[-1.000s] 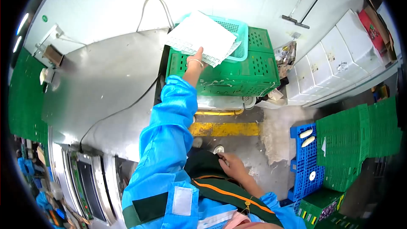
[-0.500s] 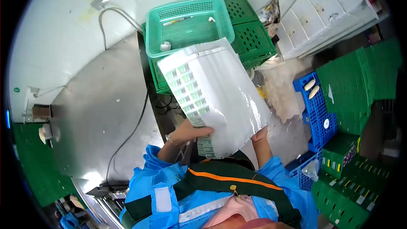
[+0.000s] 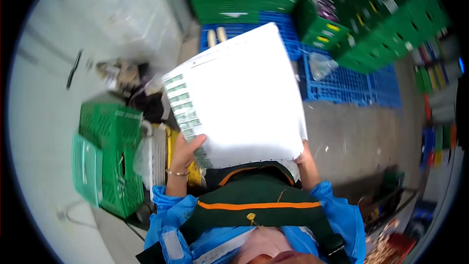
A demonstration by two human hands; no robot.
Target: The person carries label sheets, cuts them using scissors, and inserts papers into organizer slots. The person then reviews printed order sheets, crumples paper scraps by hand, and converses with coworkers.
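A large white sheaf of label sheets (image 3: 239,98) is spread in front of my chest, with rows of small green printed labels down its left side. My left hand (image 3: 184,152) grips the lower left edge, thumb on top over the labels. At the lower right corner, my right hand (image 3: 305,156) is closed round the edge, its fingers partly hidden under the sheets. The labels' print is too small to read.
Green crates (image 3: 115,156) with a teal basket (image 3: 88,168) stand at the left. Ahead lie blue pallets (image 3: 337,85) bearing a clear plastic bag (image 3: 321,66). Stacked green crates (image 3: 391,24) rise at the upper right; a wooden-topped clutter (image 3: 391,244) sits lower right.
My view has turned right, from the metal table and teal basket toward the pallets and crates. The label sheets have come along, still held in both hands.
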